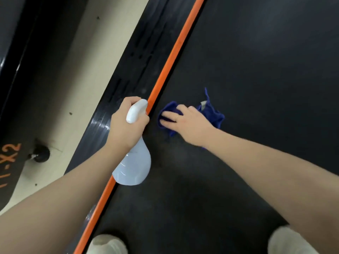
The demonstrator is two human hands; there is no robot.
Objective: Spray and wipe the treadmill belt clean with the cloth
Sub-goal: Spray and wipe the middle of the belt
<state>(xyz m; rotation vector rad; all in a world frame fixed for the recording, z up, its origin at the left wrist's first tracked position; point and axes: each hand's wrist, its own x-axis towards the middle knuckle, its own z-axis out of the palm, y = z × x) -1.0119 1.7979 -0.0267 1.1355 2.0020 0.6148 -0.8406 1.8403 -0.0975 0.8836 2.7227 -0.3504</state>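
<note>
The dark treadmill belt (pixel 256 74) fills the right and middle of the view. A crumpled blue cloth (pixel 212 114) lies on it near its left edge. My right hand (pixel 189 123) lies flat on the cloth, fingers straight and pointing left, pressing it onto the belt. My left hand (pixel 124 123) grips the neck of a white spray bottle (pixel 134 165), held above the orange strip; the white spray head sticks out above my fist, pointing away from me.
An orange strip (pixel 174 50) runs diagonally along the belt's left edge, with a ribbed black side rail (pixel 135 57) beside it. Beige floor (pixel 73 70) lies further left, then another dark machine (pixel 11 158) with orange lettering. My two knees (pixel 106 244) show at the bottom.
</note>
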